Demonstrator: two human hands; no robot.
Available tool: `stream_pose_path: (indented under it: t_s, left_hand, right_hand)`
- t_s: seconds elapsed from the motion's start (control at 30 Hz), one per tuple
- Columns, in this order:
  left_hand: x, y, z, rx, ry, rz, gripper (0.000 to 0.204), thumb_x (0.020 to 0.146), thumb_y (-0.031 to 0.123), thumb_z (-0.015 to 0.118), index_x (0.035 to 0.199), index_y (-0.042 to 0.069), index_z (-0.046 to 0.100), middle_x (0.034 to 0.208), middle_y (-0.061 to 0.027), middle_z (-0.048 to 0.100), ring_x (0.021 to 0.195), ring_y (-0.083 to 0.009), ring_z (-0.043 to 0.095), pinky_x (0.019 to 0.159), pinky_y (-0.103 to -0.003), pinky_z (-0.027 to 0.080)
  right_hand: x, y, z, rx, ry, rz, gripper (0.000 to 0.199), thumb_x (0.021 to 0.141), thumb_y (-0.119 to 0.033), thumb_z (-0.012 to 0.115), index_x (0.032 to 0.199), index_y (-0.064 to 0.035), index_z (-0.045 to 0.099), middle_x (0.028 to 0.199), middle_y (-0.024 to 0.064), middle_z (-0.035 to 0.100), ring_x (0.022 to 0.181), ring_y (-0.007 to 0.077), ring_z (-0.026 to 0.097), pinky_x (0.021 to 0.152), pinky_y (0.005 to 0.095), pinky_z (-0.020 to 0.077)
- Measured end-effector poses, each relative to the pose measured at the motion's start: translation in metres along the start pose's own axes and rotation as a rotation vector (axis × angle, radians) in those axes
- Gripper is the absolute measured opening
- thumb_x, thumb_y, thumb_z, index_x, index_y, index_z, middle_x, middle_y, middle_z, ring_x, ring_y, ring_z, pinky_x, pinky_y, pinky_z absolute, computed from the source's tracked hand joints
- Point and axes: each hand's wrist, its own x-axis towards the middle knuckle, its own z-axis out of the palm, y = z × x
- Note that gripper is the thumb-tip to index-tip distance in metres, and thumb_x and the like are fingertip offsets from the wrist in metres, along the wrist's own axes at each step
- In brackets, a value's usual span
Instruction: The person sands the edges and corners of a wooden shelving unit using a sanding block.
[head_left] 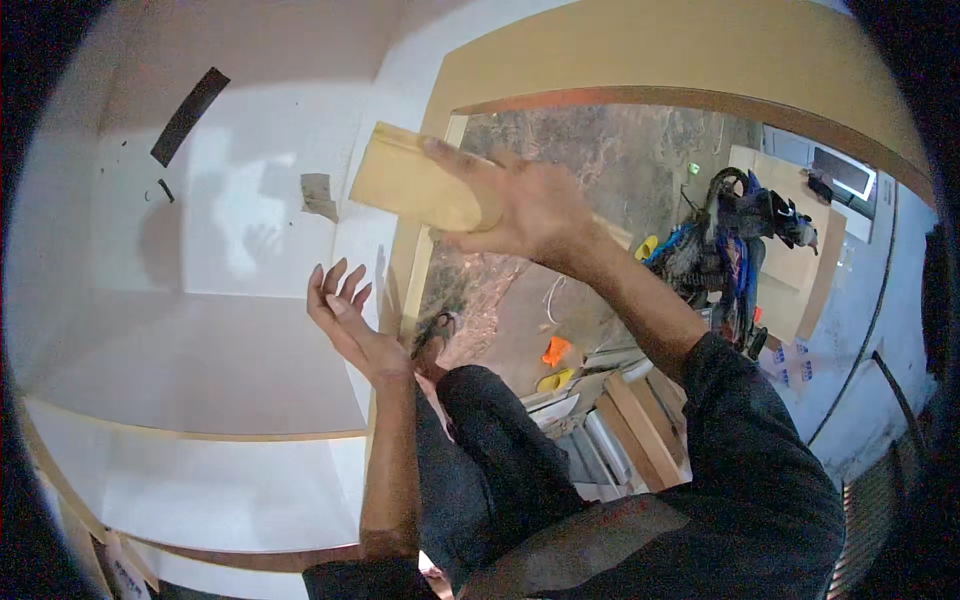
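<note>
My right hand (545, 210) is wrapped round a flat, pale yellow rectangular piece (405, 180), with the thumb along its upper side. What it is made of cannot be made out. It is held in front of the yellowish front edge (405, 270) of a white cabinet (230, 360); whether it touches that edge is unclear. Lower down, my left hand (350, 320) is raised beside the same edge, palm up, its fingers apart and holding nothing. Inside the cabinet, a dark strip (190, 117) and a small grey patch (320, 196) show on the white panel.
A yellowish frame (680, 50) spans the top of the opening. Beyond it, a dark and blue motorbike (730, 250) stands on the stained floor (620, 150). An orange object (556, 350), a yellow slipper (555, 381) and stacked boards (640, 430) lie near my legs (500, 430).
</note>
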Motion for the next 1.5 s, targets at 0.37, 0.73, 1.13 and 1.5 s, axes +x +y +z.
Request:
stream_pose_path:
  t_s: [0.37, 0.73, 1.13, 1.5]
  left_hand:
    - [-0.006, 0.001, 0.002, 0.090, -0.019, 0.070, 0.052, 0.109, 0.036, 0.039, 0.145, -0.001, 0.039, 0.131, -0.0186, 0.056, 0.111, -0.0283, 0.061, 0.096, -0.041, 0.048]
    - [-0.011, 0.002, 0.011, 0.190, -0.039, 0.119, 0.045, 0.108, 0.027, 0.040, 0.141, -0.003, 0.043, 0.122, -0.0180, 0.060, 0.100, -0.0262, 0.063, 0.091, -0.040, 0.050]
    - [-0.009, 0.004, 0.009, 0.237, -0.061, 0.170, 0.047, 0.107, 0.031, 0.045, 0.139, -0.003, 0.046, 0.121, -0.0181, 0.061, 0.100, -0.0277, 0.064, 0.085, -0.038, 0.056]
    - [-0.009, 0.014, 0.011, 0.481, -0.081, 0.145, 0.043, 0.106, 0.030, 0.046, 0.141, 0.004, 0.046, 0.120, -0.0122, 0.067, 0.090, -0.0257, 0.069, 0.079, -0.040, 0.054]
  right_hand:
    - [0.014, -0.010, -0.029, 0.055, -0.050, 0.202, 0.094, 0.077, -0.060, 0.077, 0.157, -0.0339, 0.036, 0.099, 0.0149, 0.067, 0.083, 0.0381, 0.071, 0.074, 0.0497, 0.0582]
    - [0.008, -0.001, -0.023, 0.057, -0.021, 0.175, 0.093, 0.078, -0.061, 0.074, 0.157, -0.0330, 0.035, 0.098, 0.0207, 0.068, 0.087, 0.0415, 0.070, 0.080, 0.0511, 0.0570]
    - [0.003, -0.020, -0.040, 0.035, -0.067, 0.244, 0.093, 0.078, -0.057, 0.077, 0.157, -0.0345, 0.035, 0.109, 0.0252, 0.065, 0.092, 0.0424, 0.070, 0.080, 0.0499, 0.0584]
    - [0.008, -0.009, -0.031, 0.080, -0.070, 0.284, 0.093, 0.081, -0.065, 0.071, 0.159, -0.0362, 0.028, 0.112, 0.0245, 0.067, 0.094, 0.0441, 0.069, 0.080, 0.0525, 0.0577]
